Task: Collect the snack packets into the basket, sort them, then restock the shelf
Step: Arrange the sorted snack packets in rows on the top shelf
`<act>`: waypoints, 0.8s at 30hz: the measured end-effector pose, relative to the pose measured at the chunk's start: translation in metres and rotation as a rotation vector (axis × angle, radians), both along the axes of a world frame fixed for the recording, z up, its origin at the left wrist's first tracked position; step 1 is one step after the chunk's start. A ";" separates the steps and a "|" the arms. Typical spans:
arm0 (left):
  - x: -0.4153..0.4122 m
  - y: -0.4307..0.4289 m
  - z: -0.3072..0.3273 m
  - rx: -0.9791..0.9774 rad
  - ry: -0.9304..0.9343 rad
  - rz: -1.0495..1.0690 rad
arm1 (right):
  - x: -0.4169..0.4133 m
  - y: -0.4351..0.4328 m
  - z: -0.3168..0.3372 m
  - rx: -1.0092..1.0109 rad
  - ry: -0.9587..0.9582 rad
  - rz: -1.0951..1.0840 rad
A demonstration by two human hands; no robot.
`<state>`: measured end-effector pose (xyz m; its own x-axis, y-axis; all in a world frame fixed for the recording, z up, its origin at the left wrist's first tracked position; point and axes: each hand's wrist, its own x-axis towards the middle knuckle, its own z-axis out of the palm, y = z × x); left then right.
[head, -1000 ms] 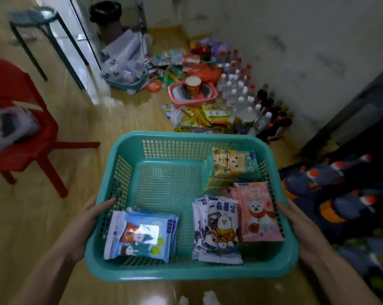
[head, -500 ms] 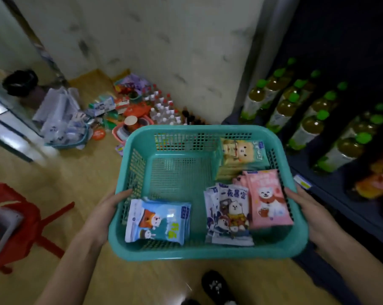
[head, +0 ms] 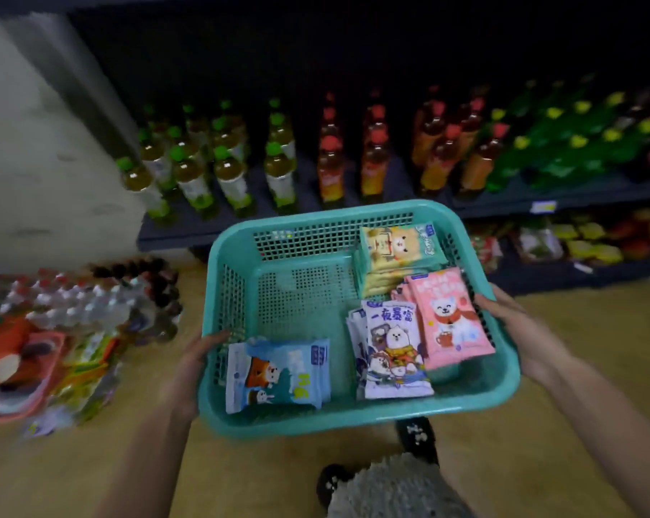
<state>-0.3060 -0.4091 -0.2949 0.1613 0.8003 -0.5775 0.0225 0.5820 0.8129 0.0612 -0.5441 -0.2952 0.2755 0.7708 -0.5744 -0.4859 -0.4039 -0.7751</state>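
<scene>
A dark shelf (head: 502,201) fills the far side, its upper part lost in shadow. On its board stand green-capped bottles (head: 192,173) at the left, red-capped orange bottles (head: 372,162) in the middle and yellow-capped green bottles (head: 577,151) at the right. A small price tag (head: 542,207) sits on the board's front edge, and coloured packs (head: 585,241) lie on the level below. Left of it rises a pale, mottled wall (head: 36,162). The floor (head: 596,349) is yellowish and wood-patterned. On it at the left lies a blurred heap of clear bottles (head: 73,304) beside a pink tub (head: 28,375). The light is dim.
</scene>
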 end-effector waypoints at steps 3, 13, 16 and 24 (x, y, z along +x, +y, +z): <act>0.080 0.000 0.000 -0.004 0.004 -0.170 | 0.051 -0.062 0.003 -0.047 -0.015 -0.181; 0.373 -0.069 -0.012 -0.009 0.033 -0.652 | 0.214 -0.265 0.006 -0.084 -0.012 -0.606; 0.453 -0.097 -0.016 -0.016 0.035 -0.778 | 0.252 -0.317 0.005 -0.104 0.021 -0.746; 0.635 -0.148 -0.027 0.002 0.065 -1.041 | 0.333 -0.405 0.001 -0.074 0.087 -1.026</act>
<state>0.3293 -0.5566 -0.3223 0.7410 0.2841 -0.6084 0.5561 0.2483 0.7932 0.3944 -0.9487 -0.2942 0.7360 0.1504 -0.6600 -0.6767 0.1914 -0.7109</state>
